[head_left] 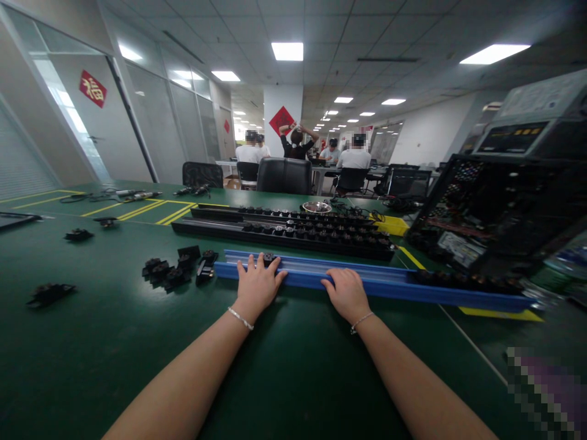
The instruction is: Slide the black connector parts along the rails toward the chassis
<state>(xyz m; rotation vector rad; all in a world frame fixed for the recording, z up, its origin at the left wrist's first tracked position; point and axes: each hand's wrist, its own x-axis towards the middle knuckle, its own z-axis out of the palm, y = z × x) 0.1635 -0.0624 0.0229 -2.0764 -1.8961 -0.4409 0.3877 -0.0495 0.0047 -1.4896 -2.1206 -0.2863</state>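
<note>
A long blue channel rail (385, 286) lies across the green table in front of me. My left hand (257, 286) rests over its left part with the fingers spread and reaching into the channel. A small black part (269, 258) sits in the channel, right at the index and middle fingers; whether they press on it is hard to see. My right hand (347, 295) is curled over the rail's front wall, fingertips at the inside. More black parts (468, 281) stand in a row at the rail's right end. Left of the rail lies a cluster of loose black parts (169, 272).
Behind the blue rail lie black rails (284, 235) carrying several black parts. A metal bowl (316, 208) and cables are farther back. An opened computer case (486, 208) stands at the right. Single black parts (50, 294) lie on the left. People sit at distant desks.
</note>
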